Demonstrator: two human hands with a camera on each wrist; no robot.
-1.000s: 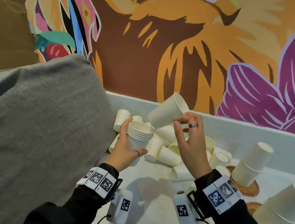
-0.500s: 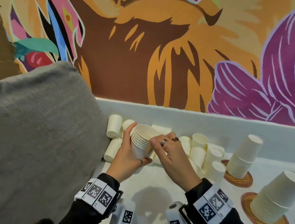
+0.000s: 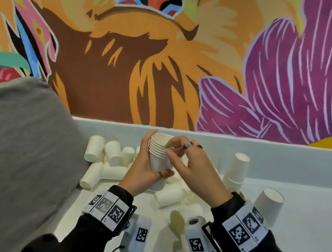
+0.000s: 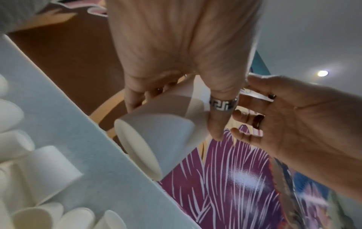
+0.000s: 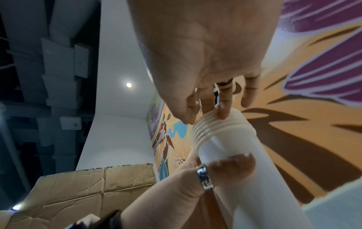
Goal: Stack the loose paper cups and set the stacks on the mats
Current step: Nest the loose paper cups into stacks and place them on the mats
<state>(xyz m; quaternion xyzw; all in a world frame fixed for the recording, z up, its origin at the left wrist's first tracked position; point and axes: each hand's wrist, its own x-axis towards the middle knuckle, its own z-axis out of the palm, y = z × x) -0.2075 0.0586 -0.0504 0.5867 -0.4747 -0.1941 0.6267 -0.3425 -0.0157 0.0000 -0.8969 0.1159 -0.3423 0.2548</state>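
A short stack of nested paper cups (image 3: 159, 154) is being held upright above the white tabletop (image 3: 304, 241), at about twelve o'clock from the person's chest. It is being gripped by the left hand (image 3: 143, 172), whose thumb is curled across the near wall while the other fingers are wrapped round the far side; the hold is low on the body, probably so that the rims are being left free for the other hand. The right hand (image 3: 189, 163) is being brought in from three o'clock, its fingers loosely extended and its fingertips (image 5: 222, 113) resting on the top rims. Nothing is being clasped by that hand; the touch appears meant to seat the uppermost cup squarely and level the stack.

Loose cups (image 3: 111, 161) are lying on their sides in a heap against the back ledge, from roughly nine o'clock of the held stack round to beneath it, so more stacking is judged to be outstanding. At three o'clock of the hands, a finished inverted stack (image 3: 236, 170) is standing near the ledge; its base is being hidden by the right wrist, so whether a mat lies beneath cannot be told. Another inverted cup stack (image 3: 270, 204) is standing nearer, at about four o'clock. A grey cushion (image 3: 13, 157) is filling the nine o'clock side.
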